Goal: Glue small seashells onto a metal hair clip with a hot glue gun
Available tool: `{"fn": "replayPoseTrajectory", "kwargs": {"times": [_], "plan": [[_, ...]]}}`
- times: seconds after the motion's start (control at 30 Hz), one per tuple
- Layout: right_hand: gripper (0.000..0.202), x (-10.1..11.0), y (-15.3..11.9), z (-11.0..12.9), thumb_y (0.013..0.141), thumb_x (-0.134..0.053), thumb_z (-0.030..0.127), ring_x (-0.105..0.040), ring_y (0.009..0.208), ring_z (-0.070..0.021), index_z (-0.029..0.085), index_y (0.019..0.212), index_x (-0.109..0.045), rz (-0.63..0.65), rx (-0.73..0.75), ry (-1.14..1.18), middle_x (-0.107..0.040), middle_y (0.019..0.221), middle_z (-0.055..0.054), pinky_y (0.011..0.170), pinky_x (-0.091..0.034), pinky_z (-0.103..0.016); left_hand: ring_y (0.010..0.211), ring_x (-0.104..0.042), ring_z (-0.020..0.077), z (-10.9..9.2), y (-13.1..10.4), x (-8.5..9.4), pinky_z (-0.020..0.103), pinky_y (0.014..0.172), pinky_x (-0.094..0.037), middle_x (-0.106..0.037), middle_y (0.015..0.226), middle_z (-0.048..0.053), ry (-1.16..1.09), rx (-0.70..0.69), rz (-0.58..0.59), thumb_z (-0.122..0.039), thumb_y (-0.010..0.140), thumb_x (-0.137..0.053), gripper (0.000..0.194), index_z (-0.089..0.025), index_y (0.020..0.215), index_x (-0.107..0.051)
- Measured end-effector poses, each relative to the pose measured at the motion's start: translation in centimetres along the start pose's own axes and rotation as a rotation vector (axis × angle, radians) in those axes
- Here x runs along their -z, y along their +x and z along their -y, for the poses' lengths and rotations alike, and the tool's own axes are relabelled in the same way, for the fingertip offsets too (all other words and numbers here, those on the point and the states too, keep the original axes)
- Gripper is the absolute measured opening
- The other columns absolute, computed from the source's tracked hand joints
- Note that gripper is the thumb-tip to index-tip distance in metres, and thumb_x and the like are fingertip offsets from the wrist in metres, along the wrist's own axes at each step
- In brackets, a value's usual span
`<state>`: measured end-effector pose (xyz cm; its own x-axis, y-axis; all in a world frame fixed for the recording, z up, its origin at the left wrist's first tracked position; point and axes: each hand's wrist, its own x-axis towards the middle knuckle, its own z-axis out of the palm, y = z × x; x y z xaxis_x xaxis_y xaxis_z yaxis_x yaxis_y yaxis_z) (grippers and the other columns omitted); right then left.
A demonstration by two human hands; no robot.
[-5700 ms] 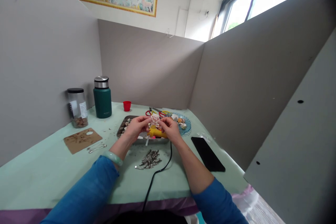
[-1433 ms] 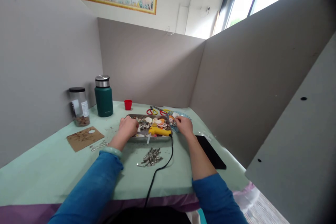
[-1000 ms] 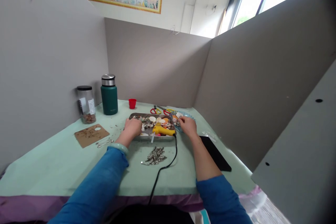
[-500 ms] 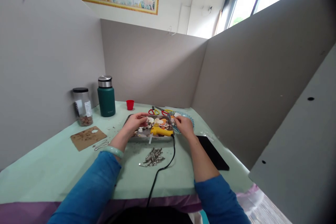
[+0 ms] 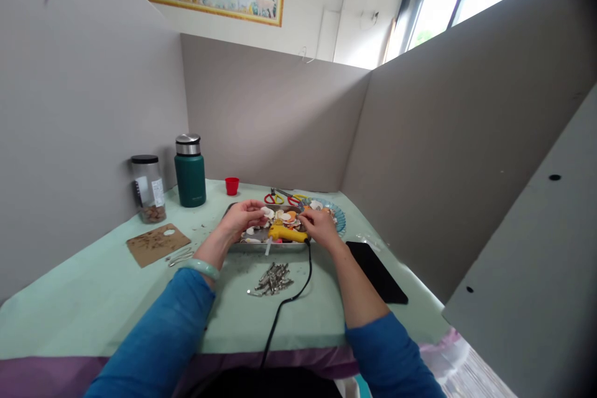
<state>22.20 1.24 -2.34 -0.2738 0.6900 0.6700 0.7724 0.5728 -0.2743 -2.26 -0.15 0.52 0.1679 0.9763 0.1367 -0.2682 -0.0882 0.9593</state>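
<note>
My left hand [image 5: 243,217] is closed in a pinch over the left side of a metal tray [image 5: 261,249]. Pale pieces [image 5: 268,212] show at its fingertips; whether one is gripped is unclear. Over the tray's right end, my right hand [image 5: 321,227] has its thumb and fingers pressed together; anything between them is too small to make out. White, orange and other coloured flat pieces [image 5: 286,216] fill much of the tray. A yellow glue gun [image 5: 288,234] lies across its front edge, a pale stick protruding downward. In front sits a heap of silver metal clips [image 5: 273,280].
A blue plate [image 5: 342,219] with small pieces stands behind my right hand; red-and-yellow-handled tools [image 5: 275,198] lie behind the tray. At left are a jar [image 5: 149,189], green flask [image 5: 190,180], red cup [image 5: 232,186] and brown card [image 5: 158,245]. A black cord [image 5: 280,308] crosses the front.
My right hand has moved left, away from the blue plate and over the tray's right end. My left hand stays nearly in place, still pinched.
</note>
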Motion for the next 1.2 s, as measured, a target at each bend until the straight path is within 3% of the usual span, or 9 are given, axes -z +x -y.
{"fn": "replayPoseTrajectory", "kwargs": {"times": [0.33, 0.53, 0.6, 0.7, 0.83, 1.0, 1.1, 1.2], "plan": [[0.019, 0.2, -0.1, 0.7, 0.085, -0.053, 0.028, -0.06, 0.072, -0.0158, 0.019, 0.082, -0.07, -0.024, 0.142, 0.145, -0.07, 0.079, -0.004, 0.069, -0.042, -0.026, 0.062, -0.066, 0.0141, 0.0, -0.1, -0.2, 0.027, 0.068, -0.055, -0.069, 0.077, 0.007, 0.015, 0.034, -0.005, -0.009, 0.056, -0.078, 0.034, -0.01, 0.088, -0.065], [0.017, 2.0, -0.1, 5.1, 0.084, -0.057, 0.029, -0.059, 0.07, -0.0144, 0.018, 0.082, -0.069, -0.062, 0.18, 0.417, -0.068, 0.079, -0.005, 0.069, -0.045, -0.026, 0.061, -0.066, 0.0157, -0.1, -0.1, -0.1, 0.027, 0.066, -0.055, -0.069, 0.071, 0.008, 0.003, 0.02, -0.057, -0.011, 0.059, -0.077, 0.026, -0.009, 0.082, -0.063], [0.017, 2.9, -0.5, 6.9, 0.084, -0.056, 0.029, -0.058, 0.066, -0.0128, 0.018, 0.081, -0.069, 0.057, 0.195, 0.501, -0.067, 0.075, -0.003, 0.065, -0.045, -0.024, 0.061, -0.066, 0.0156, -0.2, -0.1, -0.1, 0.028, 0.066, -0.055, -0.068, 0.07, 0.007, -0.01, 0.004, -0.066, -0.011, 0.06, -0.076, 0.025, -0.01, 0.08, -0.062], [0.019, 4.1, -1.5, 9.4, 0.086, -0.055, 0.03, -0.057, 0.057, -0.01, 0.017, 0.083, -0.069, 0.46, 0.26, 0.548, -0.066, 0.071, 0.0, 0.056, -0.043, -0.021, 0.06, -0.066, 0.0152, -0.3, -0.1, -0.1, 0.029, 0.066, -0.056, -0.067, 0.07, 0.005, -0.025, -0.022, -0.074, -0.01, 0.06, -0.076, 0.024, -0.01, 0.08, -0.061], [0.015, 4.0, -3.5, 12.3, 0.084, -0.056, 0.025, -0.061, 0.071, -0.0118, 0.02, 0.083, -0.07, 0.599, 0.416, 0.293, -0.07, 0.078, -0.001, 0.064, -0.041, -0.021, 0.06, -0.067, 0.0159, -0.3, -0.2, -0.2, 0.028, 0.063, -0.055, -0.067, 0.071, 0.007, -0.017, -0.008, -0.082, -0.01, 0.061, -0.076, 0.024, -0.01, 0.08, -0.061], [0.022, 1.5, -5.5, 14.8, 0.086, -0.049, 0.025, -0.062, 0.067, -0.0174, 0.016, 0.079, -0.067, 0.625, 0.457, -0.187, -0.071, 0.08, -0.007, 0.055, -0.035, -0.026, 0.058, -0.066, 0.0157, -0.5, -0.2, -0.3, 0.026, 0.061, -0.055, -0.068, 0.069, 0.007, -0.014, 0.009, -0.097, -0.01, 0.062, -0.075, 0.022, -0.01, 0.079, -0.061], [0.018, 0.3, -6.1, 14.7, 0.084, -0.049, 0.022, -0.062, 0.063, -0.0171, 0.016, 0.083, -0.066, 0.612, 0.45, -0.221, -0.07, 0.078, -0.007, 0.054, -0.034, -0.026, 0.058, -0.066, 0.0154, -0.4, -0.1, -0.2, 0.025, 0.061, -0.054, -0.068, 0.068, 0.007, -0.011, 0.008, -0.097, -0.01, 0.062, -0.076, 0.024, -0.01, 0.079, -0.06], [0.014, 0.2, -6.3, 14.1, 0.081, -0.051, 0.021, -0.062, 0.065, -0.0166, 0.019, 0.085, -0.065, 0.514, 0.389, -0.092, -0.07, 0.078, -0.005, 0.055, -0.035, -0.025, 0.058, -0.066, 0.0154, -0.3, -0.1, -0.1, 0.025, 0.061, -0.054, -0.067, 0.068, 0.006, -0.016, 0.003, -0.086, -0.011, 0.061, -0.077, 0.025, -0.01, 0.079, -0.06]]}}
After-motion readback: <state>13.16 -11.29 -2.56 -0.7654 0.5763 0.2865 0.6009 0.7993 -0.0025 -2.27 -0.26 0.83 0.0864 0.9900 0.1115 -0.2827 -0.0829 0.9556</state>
